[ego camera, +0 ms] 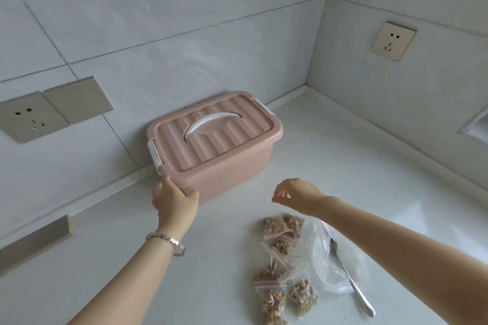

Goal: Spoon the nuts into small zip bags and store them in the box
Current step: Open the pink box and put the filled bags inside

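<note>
A pink plastic box (227, 163) with a ribbed lid, a white handle (215, 121) and white side latches stands closed against the back wall. My left hand (174, 199) touches its near left corner with straight fingers. In front of the box my right hand (295, 192) hovers above the counter, fingers loosely curled and holding nothing. Several small zip bags (282, 264) filled with nuts lie in a loose pile below my right forearm. Beside them a metal spoon (348, 280) lies on a crumpled clear plastic bag (324, 258).
The white countertop (184, 272) runs into a tiled corner at the right. Wall sockets (29, 116) sit left of the box, and another socket (394, 41) is on the right wall. A beige strip (37, 241) lies at the left edge.
</note>
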